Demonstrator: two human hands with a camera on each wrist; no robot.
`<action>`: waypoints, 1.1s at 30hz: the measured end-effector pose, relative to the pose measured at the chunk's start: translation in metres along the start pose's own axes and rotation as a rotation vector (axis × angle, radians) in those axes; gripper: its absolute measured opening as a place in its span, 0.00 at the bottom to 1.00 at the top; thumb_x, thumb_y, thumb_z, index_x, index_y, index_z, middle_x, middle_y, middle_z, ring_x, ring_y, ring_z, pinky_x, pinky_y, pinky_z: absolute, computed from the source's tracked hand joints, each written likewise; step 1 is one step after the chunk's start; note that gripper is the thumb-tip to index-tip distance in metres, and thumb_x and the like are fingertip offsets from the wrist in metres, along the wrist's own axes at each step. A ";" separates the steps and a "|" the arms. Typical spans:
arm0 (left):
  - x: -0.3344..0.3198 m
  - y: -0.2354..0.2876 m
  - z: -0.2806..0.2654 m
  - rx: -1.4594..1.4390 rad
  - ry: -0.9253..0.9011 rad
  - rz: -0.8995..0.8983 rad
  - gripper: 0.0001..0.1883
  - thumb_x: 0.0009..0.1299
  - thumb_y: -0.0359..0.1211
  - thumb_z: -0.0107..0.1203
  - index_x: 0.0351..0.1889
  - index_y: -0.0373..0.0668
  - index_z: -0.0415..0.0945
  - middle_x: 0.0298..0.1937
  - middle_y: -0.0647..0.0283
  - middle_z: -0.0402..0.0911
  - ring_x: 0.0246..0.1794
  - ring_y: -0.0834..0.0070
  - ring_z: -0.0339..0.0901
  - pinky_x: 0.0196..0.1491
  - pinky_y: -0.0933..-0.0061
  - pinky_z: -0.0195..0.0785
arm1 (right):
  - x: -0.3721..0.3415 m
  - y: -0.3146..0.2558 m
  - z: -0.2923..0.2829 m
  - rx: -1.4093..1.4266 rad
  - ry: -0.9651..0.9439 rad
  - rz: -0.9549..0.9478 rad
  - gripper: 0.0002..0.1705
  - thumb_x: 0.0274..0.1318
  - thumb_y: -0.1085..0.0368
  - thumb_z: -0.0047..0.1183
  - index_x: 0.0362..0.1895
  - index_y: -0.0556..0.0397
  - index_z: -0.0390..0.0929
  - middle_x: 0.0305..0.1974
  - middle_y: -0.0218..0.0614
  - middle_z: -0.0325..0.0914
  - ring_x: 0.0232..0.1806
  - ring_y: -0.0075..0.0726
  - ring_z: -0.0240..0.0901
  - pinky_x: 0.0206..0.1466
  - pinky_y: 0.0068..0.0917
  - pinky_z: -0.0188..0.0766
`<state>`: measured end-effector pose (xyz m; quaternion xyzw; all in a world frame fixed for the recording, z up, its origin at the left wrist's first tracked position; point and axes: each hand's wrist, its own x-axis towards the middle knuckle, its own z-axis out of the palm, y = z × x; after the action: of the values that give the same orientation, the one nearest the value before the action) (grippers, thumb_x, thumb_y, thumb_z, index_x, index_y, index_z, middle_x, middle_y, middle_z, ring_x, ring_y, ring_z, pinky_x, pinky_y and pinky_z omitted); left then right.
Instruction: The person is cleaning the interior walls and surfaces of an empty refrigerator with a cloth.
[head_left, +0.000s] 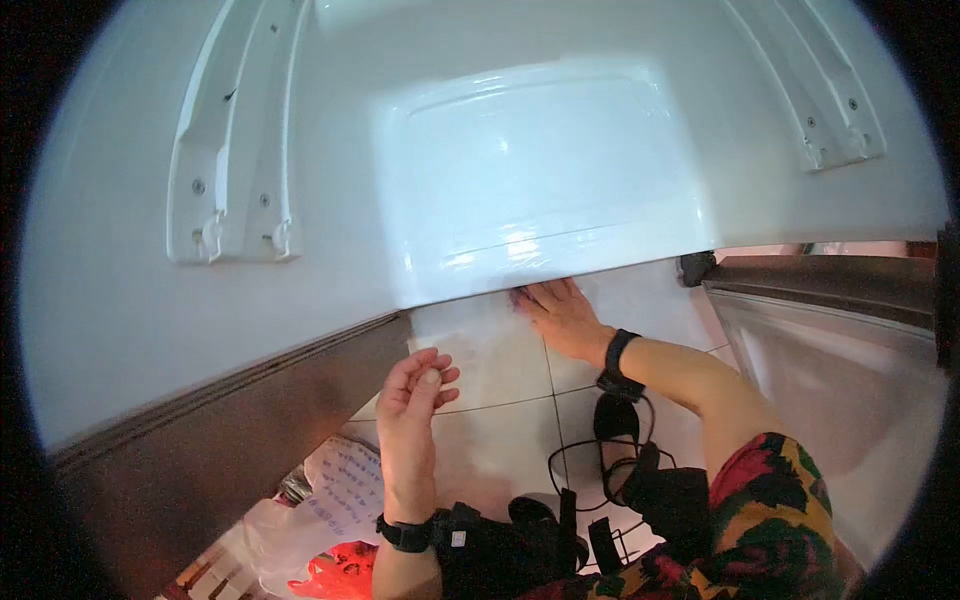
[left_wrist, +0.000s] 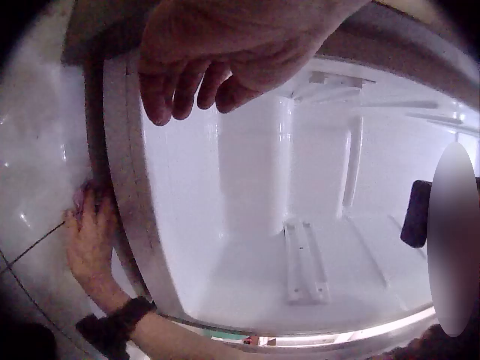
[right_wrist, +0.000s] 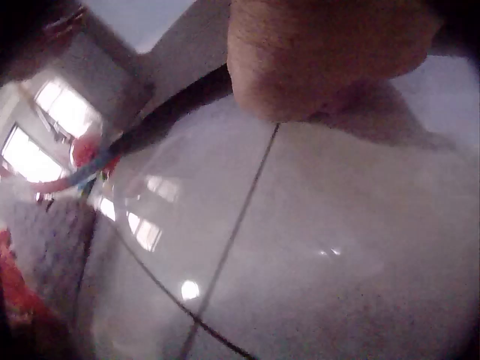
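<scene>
My right hand (head_left: 570,318) is low at the tiled floor (head_left: 490,370), its fingers extended and pressing down by the bottom edge of a white fridge interior (head_left: 540,170). Under its fingertips shows a bit of purplish material (head_left: 518,299), mostly hidden by the hand; I cannot tell its kind. In the right wrist view, the back of that hand (right_wrist: 322,60) lies close over the shiny tiles. My left hand (head_left: 410,390) hangs in the air in front of the fridge, fingers loosely curled, nothing in them. The left wrist view shows this left hand (left_wrist: 225,52) before the fridge's opening.
White side rails (head_left: 235,190) are screwed to the fridge's inner walls. A brown panel (head_left: 250,400) runs along the left, a pale door panel (head_left: 840,400) stands at the right. Plastic bags (head_left: 335,490) lie lower left. A dark shoe (head_left: 615,418) and black cables are below.
</scene>
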<state>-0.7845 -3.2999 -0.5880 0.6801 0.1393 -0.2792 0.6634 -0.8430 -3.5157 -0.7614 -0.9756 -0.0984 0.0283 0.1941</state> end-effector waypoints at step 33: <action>0.000 -0.015 -0.025 0.021 -0.028 0.039 0.13 0.66 0.30 0.48 0.47 0.36 0.70 0.41 0.61 0.76 0.38 0.75 0.74 0.37 0.79 0.69 | -0.023 0.024 0.017 -0.253 0.424 0.978 0.25 0.48 0.59 0.45 0.50 0.60 0.66 0.58 0.53 0.56 0.63 0.61 0.44 0.62 0.56 0.43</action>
<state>-0.7882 -3.2742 -0.6013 0.6855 0.1138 -0.2774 0.6634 -0.8630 -3.5357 -0.7856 -0.9077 0.4053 -0.0939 0.0551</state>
